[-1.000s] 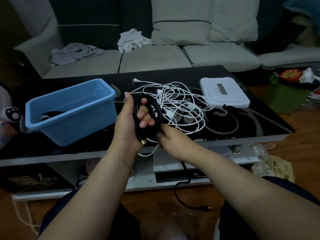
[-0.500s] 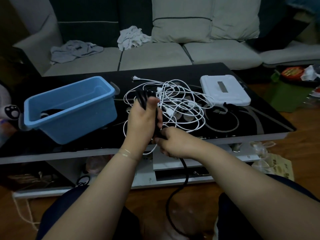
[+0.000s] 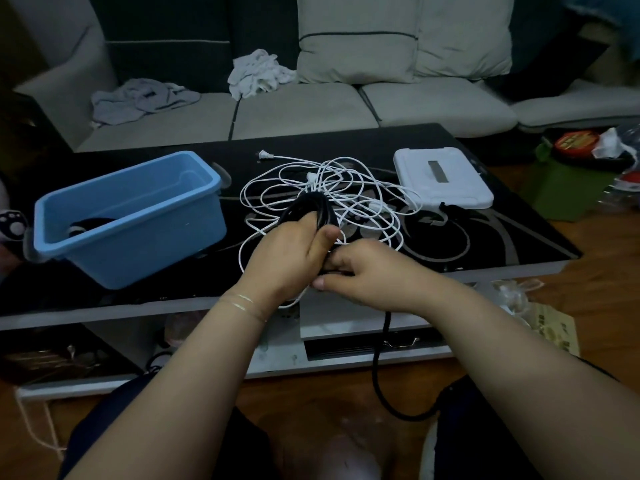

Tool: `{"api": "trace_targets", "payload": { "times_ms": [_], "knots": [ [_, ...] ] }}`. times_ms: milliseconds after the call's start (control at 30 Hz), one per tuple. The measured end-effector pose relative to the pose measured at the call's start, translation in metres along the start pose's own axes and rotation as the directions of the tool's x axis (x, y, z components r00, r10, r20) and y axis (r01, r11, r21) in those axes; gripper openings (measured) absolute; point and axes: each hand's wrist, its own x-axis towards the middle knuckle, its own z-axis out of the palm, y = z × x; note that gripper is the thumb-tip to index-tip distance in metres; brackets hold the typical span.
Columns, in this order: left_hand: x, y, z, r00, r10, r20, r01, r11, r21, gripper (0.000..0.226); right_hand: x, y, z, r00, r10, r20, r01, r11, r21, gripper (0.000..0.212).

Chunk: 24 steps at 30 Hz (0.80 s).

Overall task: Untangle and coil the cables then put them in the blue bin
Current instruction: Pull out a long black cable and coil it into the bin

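Observation:
My left hand (image 3: 287, 252) grips a coil of black cable (image 3: 310, 207) whose loops stick out above the fingers, over the table's front edge. My right hand (image 3: 367, 271) pinches the same cable just right of the left hand; its free end (image 3: 379, 368) hangs down toward the floor between my knees. A tangle of white cables (image 3: 349, 199) lies on the black table behind my hands, one plug (image 3: 265, 154) at the far side. The blue bin (image 3: 131, 216) stands at the left of the table with a dark coiled cable (image 3: 86, 225) inside.
A white flat box (image 3: 441, 183) sits on the black glass table (image 3: 519, 237) at the right. A grey sofa with crumpled cloths (image 3: 258, 76) stands behind. A green box (image 3: 568, 188) and bags lie on the floor at right. A thin white cord (image 3: 33, 424) hangs lower left.
My left hand has closed round the black coil and turned palm down. The right hand has shifted along the cable, and the hanging end has swung lower and further right.

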Motion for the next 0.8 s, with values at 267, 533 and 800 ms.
{"api": "trace_targets", "payload": {
  "times_ms": [267, 533, 800],
  "knots": [
    [-0.008, 0.014, -0.007, 0.957, -0.031, 0.288, 0.206, 0.772, -0.602, 0.079, 0.000, 0.015, -0.027, 0.939, 0.047, -0.342, -0.087, 0.991, -0.103, 0.053],
    [-0.009, 0.018, -0.019, 0.895, -0.002, 0.445, 0.315, 0.709, -0.631, 0.025, 0.009, 0.021, -0.022, 0.926, 0.030, -0.377, 0.030, 0.988, 0.154, 0.052],
    [-0.009, 0.014, -0.016, 0.921, -0.055, 0.385, 0.314, 0.690, -0.652, 0.023, 0.014, 0.019, -0.004, 0.879, -0.051, -0.474, 0.182, 0.954, 0.236, 0.035]
  ]
}}
